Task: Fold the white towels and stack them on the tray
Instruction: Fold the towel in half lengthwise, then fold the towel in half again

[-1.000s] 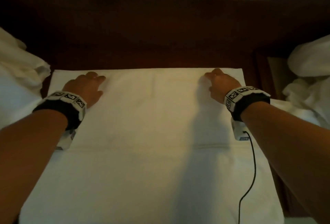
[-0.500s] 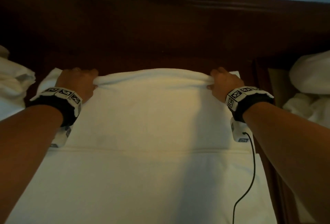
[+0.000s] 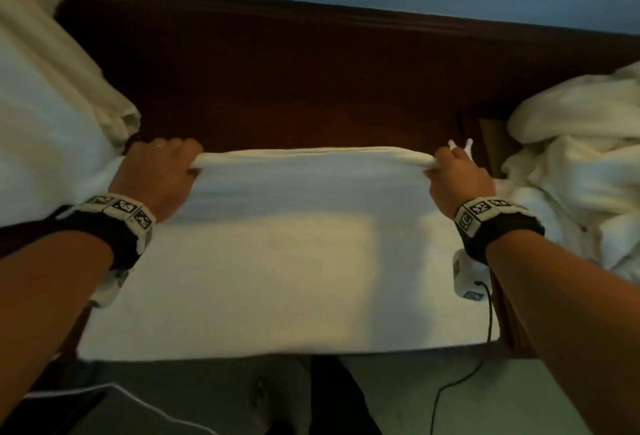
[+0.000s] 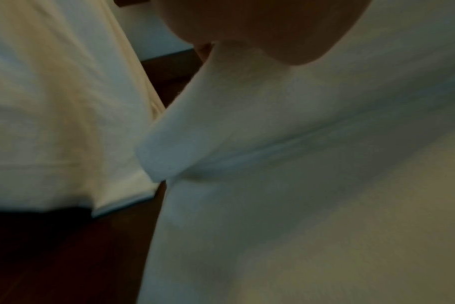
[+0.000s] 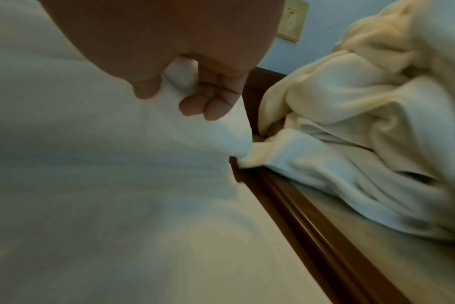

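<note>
A white towel [image 3: 277,261] lies spread across the dark wooden tabletop [image 3: 294,88], its near edge hanging at the table's front edge. The left hand [image 3: 157,171] grips the towel's far edge at the left corner, fingers curled over the bunched cloth, and the right hand [image 3: 457,180] grips the same edge at the right corner; between them the lifted edge runs as a taut, rolled band raised off the layer below. In the right wrist view the fingers [image 5: 210,102] and thumb pinch a wad of the fabric, and a corner of the towel droops just below them. The left wrist view is blurred: only the heel of the left hand [image 4: 260,30] and a folded flap of towel beneath it show, so the fingers' hold cannot be told from there. A heap of crumpled white towels [image 3: 581,164] sits to the right, just beside the right hand, on a lower surface past the table's edge. More white cloth [image 3: 45,115] lies to the left, touching the towel near the left wrist. Both wrists wear black bands with marker tags.
</note>
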`<action>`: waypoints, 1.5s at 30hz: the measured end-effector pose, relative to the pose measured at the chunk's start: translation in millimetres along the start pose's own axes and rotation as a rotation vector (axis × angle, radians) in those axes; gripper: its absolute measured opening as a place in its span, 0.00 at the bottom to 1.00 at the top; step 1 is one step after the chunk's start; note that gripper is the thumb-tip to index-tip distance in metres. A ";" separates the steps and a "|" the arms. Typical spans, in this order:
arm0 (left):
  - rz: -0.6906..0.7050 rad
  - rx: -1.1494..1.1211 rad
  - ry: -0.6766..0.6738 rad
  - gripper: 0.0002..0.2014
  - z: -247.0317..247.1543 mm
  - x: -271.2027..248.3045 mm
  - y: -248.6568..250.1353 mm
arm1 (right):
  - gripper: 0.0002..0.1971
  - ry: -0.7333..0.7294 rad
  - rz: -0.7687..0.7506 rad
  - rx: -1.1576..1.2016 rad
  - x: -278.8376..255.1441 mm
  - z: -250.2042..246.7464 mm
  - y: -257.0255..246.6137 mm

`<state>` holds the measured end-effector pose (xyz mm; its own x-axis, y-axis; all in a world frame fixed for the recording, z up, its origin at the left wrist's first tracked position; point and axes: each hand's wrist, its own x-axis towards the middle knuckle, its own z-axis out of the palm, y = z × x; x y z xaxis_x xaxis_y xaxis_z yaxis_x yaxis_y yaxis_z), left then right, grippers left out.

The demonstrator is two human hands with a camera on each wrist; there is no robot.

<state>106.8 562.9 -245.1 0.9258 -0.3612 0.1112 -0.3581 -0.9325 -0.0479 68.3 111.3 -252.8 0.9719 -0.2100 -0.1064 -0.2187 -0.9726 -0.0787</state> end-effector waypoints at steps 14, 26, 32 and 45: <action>0.036 0.115 -0.466 0.26 54.3 -214.8 59.5 | 0.19 -0.357 -0.074 -0.413 -216.6 69.4 3.5; -0.019 -0.109 -0.599 0.36 93.4 -147.8 78.3 | 0.38 -0.425 -0.132 -0.038 -160.3 102.8 -14.7; -0.029 -0.125 -0.601 0.33 103.4 -64.5 60.8 | 0.38 -0.449 -0.122 0.035 -72.4 94.0 -17.0; 0.110 -0.007 -0.325 0.33 117.0 -112.7 63.5 | 0.40 -0.336 -0.298 -0.030 -98.7 108.1 -1.3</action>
<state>-6.1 545.0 -376.8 0.8713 -0.4402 -0.2167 -0.4576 -0.8884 -0.0352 -36.8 144.1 -349.4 0.9086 0.1194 -0.4002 0.0741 -0.9891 -0.1269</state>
